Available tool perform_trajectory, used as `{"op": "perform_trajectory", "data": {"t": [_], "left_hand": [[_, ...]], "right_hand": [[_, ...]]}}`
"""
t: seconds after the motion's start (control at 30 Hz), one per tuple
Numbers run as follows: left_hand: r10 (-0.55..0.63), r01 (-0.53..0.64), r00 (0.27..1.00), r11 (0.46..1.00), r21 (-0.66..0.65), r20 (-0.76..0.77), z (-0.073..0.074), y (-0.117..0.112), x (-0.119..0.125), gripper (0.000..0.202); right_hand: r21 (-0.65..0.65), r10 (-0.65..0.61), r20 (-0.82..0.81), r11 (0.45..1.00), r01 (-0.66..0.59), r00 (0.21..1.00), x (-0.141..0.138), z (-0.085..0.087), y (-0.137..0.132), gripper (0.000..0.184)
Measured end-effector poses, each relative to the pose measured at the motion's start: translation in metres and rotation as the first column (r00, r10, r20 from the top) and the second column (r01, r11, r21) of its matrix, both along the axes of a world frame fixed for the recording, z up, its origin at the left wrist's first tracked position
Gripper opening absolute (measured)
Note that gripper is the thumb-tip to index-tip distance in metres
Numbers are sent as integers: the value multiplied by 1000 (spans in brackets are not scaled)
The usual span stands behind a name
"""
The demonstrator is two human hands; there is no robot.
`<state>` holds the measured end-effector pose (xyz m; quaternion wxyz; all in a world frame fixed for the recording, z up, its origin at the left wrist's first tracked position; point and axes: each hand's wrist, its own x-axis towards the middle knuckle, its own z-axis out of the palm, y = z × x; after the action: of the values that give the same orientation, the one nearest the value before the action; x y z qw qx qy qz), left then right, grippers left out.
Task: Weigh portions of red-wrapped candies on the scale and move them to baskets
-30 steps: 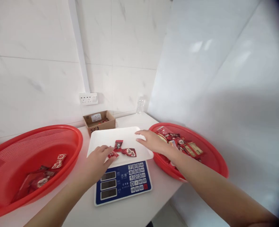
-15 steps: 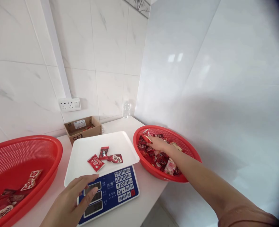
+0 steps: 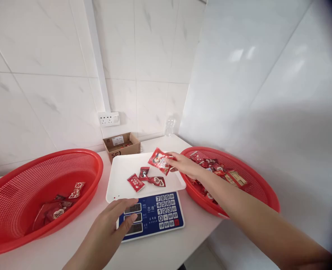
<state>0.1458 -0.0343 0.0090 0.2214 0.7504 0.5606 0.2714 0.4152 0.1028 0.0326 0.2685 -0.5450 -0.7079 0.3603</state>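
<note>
My right hand (image 3: 184, 165) pinches a red snack packet (image 3: 160, 160) and holds it just above the white tray (image 3: 120, 185) of a blue electronic scale (image 3: 154, 215). Three small red packets (image 3: 146, 179) lie on that tray. My left hand (image 3: 113, 223) rests flat with fingers spread beside the scale's display, holding nothing. A red mesh basket (image 3: 256, 187) on the right holds several red packets, and my right forearm passes over its near rim.
A second red mesh basket (image 3: 84, 180) at the left holds a few packets (image 3: 57, 210). A small open cardboard box (image 3: 122, 146), a wall socket (image 3: 108, 119) and a clear bottle (image 3: 169, 126) stand at the back. White tiled walls close the corner.
My right hand came out of the right basket with a red packet and moved left over the tray. My left hand stays by the scale's display. The view shifted.
</note>
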Motion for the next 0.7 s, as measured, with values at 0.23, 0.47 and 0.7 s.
{"op": "perform_trajectory", "data": {"t": [0.23,0.47,0.7], "left_hand": [[115,-116,993,992,-53,-10,2,-14,-20,36],[154,-154,988,986,-63,3,6,-25,-29,37],[211,-206,977,973,-99,36,6,-36,-35,34]], "right_hand": [[146,213,323,951,-271,922,-27,-12,-17,48],[107,232,445,945,-309,865,-34,-18,-37,46],[269,158,365,925,-267,918,-16,-7,-59,43]]}}
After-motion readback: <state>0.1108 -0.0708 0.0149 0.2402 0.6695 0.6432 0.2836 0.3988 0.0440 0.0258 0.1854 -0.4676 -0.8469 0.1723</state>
